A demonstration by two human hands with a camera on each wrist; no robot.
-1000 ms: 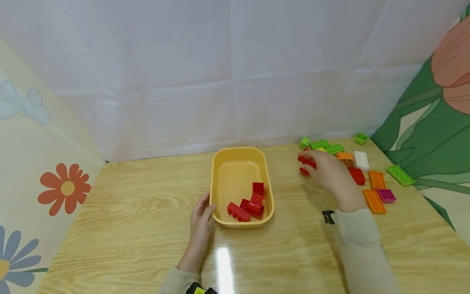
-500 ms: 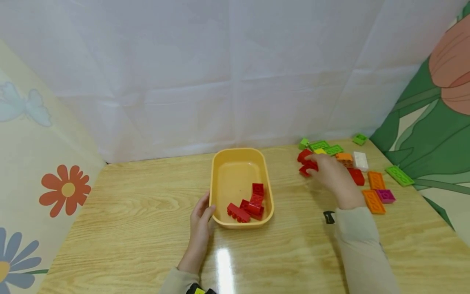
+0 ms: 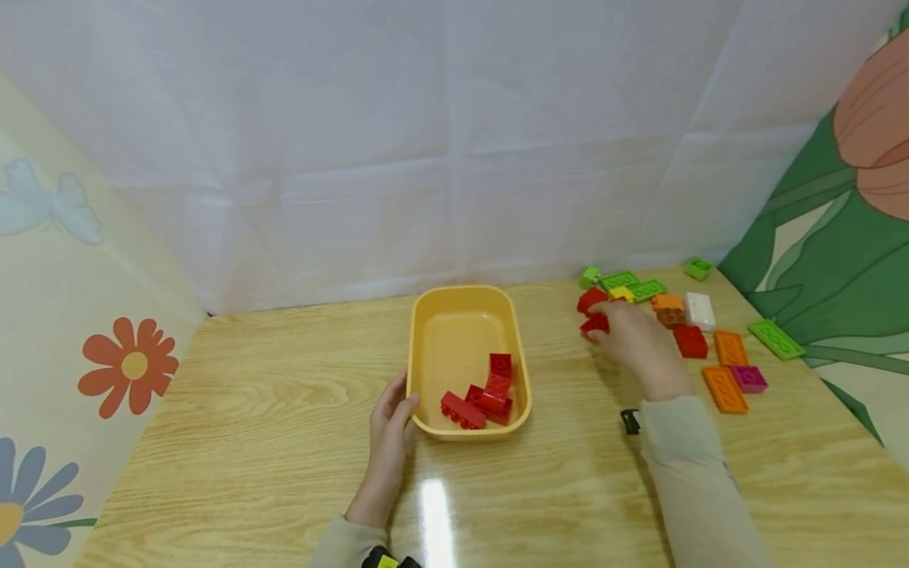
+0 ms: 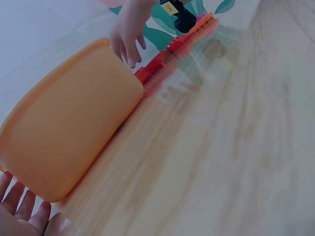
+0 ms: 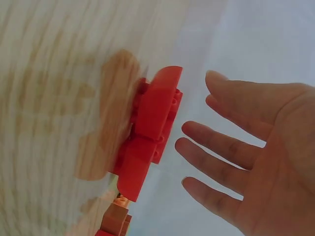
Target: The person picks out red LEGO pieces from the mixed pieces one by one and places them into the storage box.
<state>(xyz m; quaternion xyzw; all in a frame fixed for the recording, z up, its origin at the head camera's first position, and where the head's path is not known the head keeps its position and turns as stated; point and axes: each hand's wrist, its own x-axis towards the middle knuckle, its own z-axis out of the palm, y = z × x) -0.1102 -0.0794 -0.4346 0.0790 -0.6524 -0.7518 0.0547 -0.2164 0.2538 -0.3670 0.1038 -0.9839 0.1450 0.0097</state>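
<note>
My left hand (image 3: 388,430) holds the near left side of a yellow-orange plastic bin (image 3: 419,339), thumb at the rim and fingers along the outer wall. Several red toy bricks (image 3: 463,410) lie in the bin's near right part. Over on the right, my right hand (image 3: 632,343) hovers close over red bricks (image 3: 593,300) on the table, partly covering them. The right wrist view shows that right hand (image 5: 256,147) with its fingers spread and a gap to the red bricks. Two of these have smooth curved tops (image 5: 157,105) and sit on studded red pieces.
Behind the right hand are flat green bricks (image 3: 646,289), a yellow brick (image 3: 621,293), an orange brick (image 3: 669,310) and a white brick (image 3: 700,311). Farther right lie a red brick (image 3: 690,341), orange plates (image 3: 725,389) and a magenta brick (image 3: 749,379). A white cloth (image 3: 454,158) hangs behind the table.
The red pieces under my right hand have turned from studs showing to smooth tops showing. The right hand has shifted slightly left and nearer, uncovering another red brick. My left hand keeps its place.
</note>
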